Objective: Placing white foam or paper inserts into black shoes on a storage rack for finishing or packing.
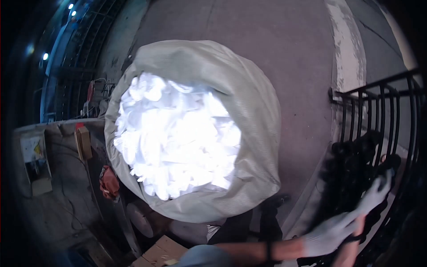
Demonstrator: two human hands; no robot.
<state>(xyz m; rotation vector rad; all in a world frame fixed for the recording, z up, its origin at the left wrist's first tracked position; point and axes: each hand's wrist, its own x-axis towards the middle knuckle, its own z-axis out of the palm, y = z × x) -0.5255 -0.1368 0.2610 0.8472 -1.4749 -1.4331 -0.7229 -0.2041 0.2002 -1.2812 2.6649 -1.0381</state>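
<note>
Both my hands wear pale gloves and are at the lower right, beside dark lumpy items (351, 160) at a black barred rack. My left hand (327, 236) reaches across from the left, its fingers close to my right wrist; I cannot tell if they touch. My right hand (374, 196) stretches up toward a dark piece at the rack. Motion smears the fingers of both hands, so any hold is unclear. A large pale woven sack (255, 102) stands open in the middle, its rim rolled outward. It is full of overexposed white pieces (178, 138), some with glove-like finger shapes.
The black barred rack (382, 107) lines the right side. On the left are a low ledge with a small cardboard box (83, 142), a reddish cloth (108, 181) and a pale metal box (33, 151). Flattened cardboard (162, 253) lies at the bottom. Grey floor (302, 66) extends behind the sack.
</note>
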